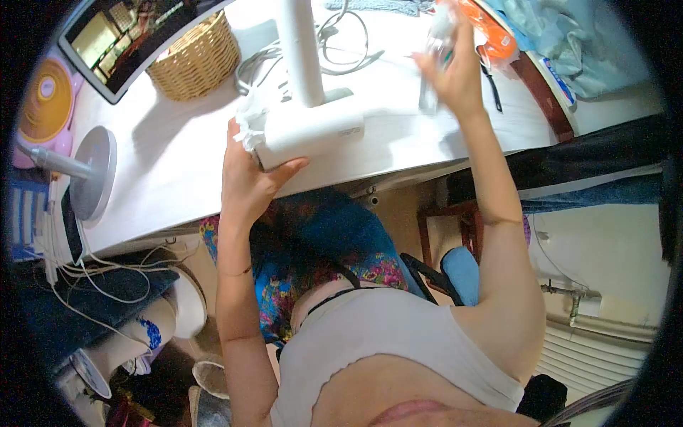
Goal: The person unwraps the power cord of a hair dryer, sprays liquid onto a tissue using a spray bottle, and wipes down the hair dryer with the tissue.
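Observation:
My left hand (249, 178) grips the left end of a white block-shaped thing (316, 135) with small print on its front. Its thumb lies along the near edge and its fingers go round the side. Crumpled white tissue (250, 121) bunches at that end. Just behind rises a white column (299, 57); I cannot tell whether the two are joined. Farther right, my right hand (457, 75) is closed around a clear, bottle-like thing (427, 96), blurred by motion and partly hidden by the fingers.
A wicker basket (196, 60), a tablet (117, 43) and a round grey stand (96, 174) occupy the table's left. Cables (348, 43) loop behind the column. At right lie an orange packet (491, 32), a brown strap (544, 99) and pale blue cloth (590, 50).

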The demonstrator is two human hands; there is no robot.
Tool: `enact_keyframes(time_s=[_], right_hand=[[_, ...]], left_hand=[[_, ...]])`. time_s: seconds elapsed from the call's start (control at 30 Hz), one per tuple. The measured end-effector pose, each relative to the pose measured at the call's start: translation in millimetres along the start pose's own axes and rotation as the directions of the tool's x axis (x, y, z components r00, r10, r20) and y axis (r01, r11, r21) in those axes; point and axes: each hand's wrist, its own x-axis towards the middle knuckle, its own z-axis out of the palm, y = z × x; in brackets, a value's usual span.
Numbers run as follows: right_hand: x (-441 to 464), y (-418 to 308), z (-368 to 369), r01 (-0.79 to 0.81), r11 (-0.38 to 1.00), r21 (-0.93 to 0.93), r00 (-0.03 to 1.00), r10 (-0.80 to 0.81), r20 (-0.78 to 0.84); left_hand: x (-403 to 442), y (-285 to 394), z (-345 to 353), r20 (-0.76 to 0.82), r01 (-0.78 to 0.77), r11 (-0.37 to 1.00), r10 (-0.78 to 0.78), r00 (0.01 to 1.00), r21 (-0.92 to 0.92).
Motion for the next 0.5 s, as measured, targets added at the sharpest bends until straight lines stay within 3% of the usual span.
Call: enact_keyframes(time_s=[0.03,0.1,0.17,0.23,0.27,0.37,0.4,0.43,0.5], right_hand=[[17.7,33.5,2.0,0.097,0.995,-0.002,0.980,-0.096,-0.172],[51.0,84.3,2.5,-0.040,0.903,0.428,0.970,0.138,-0.200],[82.6,156.3,21.0,-0.084,0.934,0.346,0.941,0.189,-0.281],[93.4,194.1,46.1,-0.286,0.900,0.329,0.903,0.368,-0.222],[89.3,172.4,58.0,-0.216,0.772,0.598,0.869,0.431,-0.243],[83.6,245.9,89.4,-0.335,0.942,0.003,0.922,0.328,-0.205],[76.5,289.3,106.5,-0.281,0.951,0.130,0.936,0.301,-0.180],[75.8,318.1,122.6,-0.226,0.939,0.258,0.949,0.272,-0.157],[69.3,274.1,111.4,-0.270,0.936,0.224,0.944,0.304,-0.131]], left_hand=[[-0.2,-0.8,-0.1,0.016,0.018,1.000,-0.018,1.000,-0.007],[0.1,-1.2,1.6,-0.012,0.009,0.997,-0.010,1.000,-0.071],[-1.8,0.1,4.1,-0.033,0.047,0.974,-0.056,0.998,-0.220],[-1.7,0.4,3.0,-0.015,0.027,0.980,-0.030,0.999,-0.195],[-1.6,0.5,2.1,-0.012,0.017,0.983,-0.019,1.000,-0.182],[-2.8,1.5,0.7,-0.001,0.078,0.965,-0.081,0.997,-0.249],[-1.8,2.9,-1.6,-0.007,-0.006,0.997,0.005,1.000,-0.071],[-1.6,2.2,-2.8,0.011,0.025,0.995,-0.025,1.000,-0.098],[-1.3,0.6,-5.0,0.004,-0.090,0.994,0.090,0.996,0.062]])
